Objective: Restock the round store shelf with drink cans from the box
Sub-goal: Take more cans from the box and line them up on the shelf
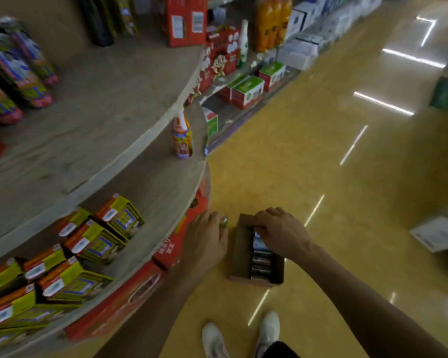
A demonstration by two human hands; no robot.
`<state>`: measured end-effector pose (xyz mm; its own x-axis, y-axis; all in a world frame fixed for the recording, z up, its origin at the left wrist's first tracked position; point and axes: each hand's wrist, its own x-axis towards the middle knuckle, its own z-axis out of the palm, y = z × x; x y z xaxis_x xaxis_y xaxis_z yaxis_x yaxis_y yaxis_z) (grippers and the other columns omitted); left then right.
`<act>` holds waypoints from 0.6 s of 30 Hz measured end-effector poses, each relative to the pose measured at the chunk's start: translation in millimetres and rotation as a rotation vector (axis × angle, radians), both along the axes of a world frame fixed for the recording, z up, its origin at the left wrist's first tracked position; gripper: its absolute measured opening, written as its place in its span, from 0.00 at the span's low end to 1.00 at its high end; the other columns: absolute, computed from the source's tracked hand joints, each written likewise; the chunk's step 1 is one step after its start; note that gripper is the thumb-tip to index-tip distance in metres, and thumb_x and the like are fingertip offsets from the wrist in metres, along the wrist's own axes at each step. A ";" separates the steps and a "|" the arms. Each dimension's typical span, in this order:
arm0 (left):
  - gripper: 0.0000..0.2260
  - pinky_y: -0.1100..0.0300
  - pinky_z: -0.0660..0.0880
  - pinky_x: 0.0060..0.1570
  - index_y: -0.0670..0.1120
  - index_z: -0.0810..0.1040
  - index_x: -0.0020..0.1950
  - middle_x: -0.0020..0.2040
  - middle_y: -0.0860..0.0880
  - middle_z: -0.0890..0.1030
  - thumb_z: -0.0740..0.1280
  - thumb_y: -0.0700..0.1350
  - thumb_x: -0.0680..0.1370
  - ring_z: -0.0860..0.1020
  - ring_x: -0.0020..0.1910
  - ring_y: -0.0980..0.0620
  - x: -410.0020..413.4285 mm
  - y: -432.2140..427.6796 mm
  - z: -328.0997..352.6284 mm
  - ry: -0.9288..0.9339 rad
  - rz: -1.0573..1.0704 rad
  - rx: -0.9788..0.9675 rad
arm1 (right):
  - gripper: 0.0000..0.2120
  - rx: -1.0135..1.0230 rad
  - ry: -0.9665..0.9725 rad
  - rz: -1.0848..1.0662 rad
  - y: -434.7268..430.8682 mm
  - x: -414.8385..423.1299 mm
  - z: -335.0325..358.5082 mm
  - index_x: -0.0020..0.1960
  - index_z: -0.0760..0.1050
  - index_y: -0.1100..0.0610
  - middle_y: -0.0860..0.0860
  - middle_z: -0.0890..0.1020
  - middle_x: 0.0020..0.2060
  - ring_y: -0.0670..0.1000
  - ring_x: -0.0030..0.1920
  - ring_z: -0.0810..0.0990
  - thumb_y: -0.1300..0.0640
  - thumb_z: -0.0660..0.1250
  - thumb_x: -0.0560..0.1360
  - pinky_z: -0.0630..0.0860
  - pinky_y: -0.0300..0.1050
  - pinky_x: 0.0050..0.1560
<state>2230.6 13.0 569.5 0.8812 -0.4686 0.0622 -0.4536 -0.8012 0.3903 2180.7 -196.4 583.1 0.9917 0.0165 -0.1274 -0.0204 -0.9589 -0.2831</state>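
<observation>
A small brown cardboard box (239, 254) sits on the floor beside the round wooden shelf (150, 140). Several dark drink cans (261, 262) lie in a row inside it. My right hand (282, 235) reaches into the far end of the box, its fingers curled over a blue-and-white can (258, 242). My left hand (207, 236) hangs between the box and the shelf's lowest tier, gripping a can of which only the silver top (223, 220) shows.
The shelf's middle tier (166, 192) carries yellow-and-red cartons (98, 241) and one small bottle (182, 138). Red boxes (171, 249) line the bottom tier. Purple packs (18, 73) stand on the top tier. My white shoes (243, 337) stand on the shiny yellow floor. A white carton (440, 235) lies at right.
</observation>
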 end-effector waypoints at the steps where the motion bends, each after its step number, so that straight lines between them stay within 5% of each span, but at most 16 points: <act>1: 0.14 0.51 0.71 0.55 0.48 0.77 0.61 0.57 0.48 0.78 0.60 0.51 0.79 0.76 0.58 0.46 -2.4 -8.0 -7.5 0.031 -0.018 0.003 | 0.15 0.003 0.027 -0.023 -7.9 -6.5 -6.1 0.66 0.75 0.52 0.52 0.79 0.60 0.57 0.62 0.75 0.52 0.62 0.81 0.74 0.52 0.56; 4: 0.15 0.50 0.71 0.63 0.48 0.75 0.65 0.63 0.48 0.77 0.64 0.50 0.79 0.73 0.64 0.46 -11.9 -35.5 -27.0 0.106 -0.064 0.034 | 0.17 0.004 0.104 -0.080 -32.2 -22.5 -25.4 0.68 0.74 0.52 0.51 0.78 0.64 0.55 0.65 0.75 0.51 0.64 0.80 0.73 0.47 0.57; 18: 0.17 0.56 0.70 0.57 0.50 0.70 0.71 0.63 0.50 0.73 0.62 0.51 0.82 0.72 0.63 0.50 -41.5 -168.7 -129.7 0.427 -0.058 0.109 | 0.20 0.158 0.389 -0.125 -139.1 -48.6 -162.8 0.71 0.70 0.52 0.51 0.77 0.63 0.54 0.63 0.76 0.51 0.64 0.80 0.77 0.50 0.56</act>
